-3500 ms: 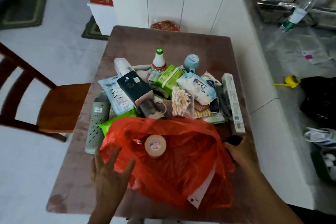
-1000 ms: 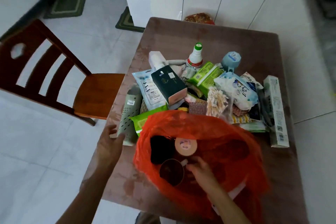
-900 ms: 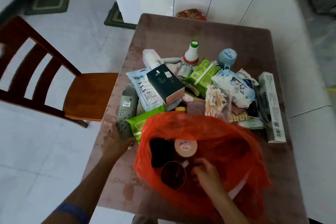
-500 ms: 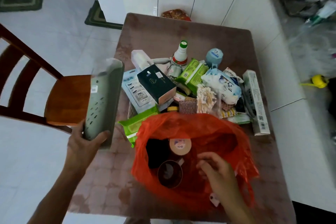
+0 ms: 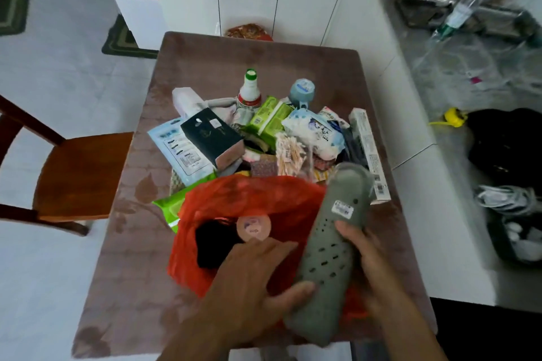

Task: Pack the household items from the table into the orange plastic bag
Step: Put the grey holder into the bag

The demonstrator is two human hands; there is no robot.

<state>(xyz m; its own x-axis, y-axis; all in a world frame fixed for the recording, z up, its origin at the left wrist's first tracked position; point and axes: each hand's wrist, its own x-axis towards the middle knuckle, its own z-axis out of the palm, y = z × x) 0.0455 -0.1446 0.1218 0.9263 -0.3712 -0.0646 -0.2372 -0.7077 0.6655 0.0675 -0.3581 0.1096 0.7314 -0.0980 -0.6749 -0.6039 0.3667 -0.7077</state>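
Note:
The orange plastic bag lies open at the table's near edge, with a tape roll and a dark item inside. A long grey perforated holder hangs over the bag's right side. My left hand grips its near end with the thumb underneath, and my right hand grips its right side. Behind the bag sits a pile of items: a white bottle, a dark box, green wipes, cotton swabs and a long white box.
The brown table has bare room at its far end. A wooden chair stands to the left. A white counter with clutter runs along the right. White cabinets stand behind the table.
My left hand carried the grey holder from the table's left side across to above the bag. My right hand came out of the bag and took hold of the holder too.

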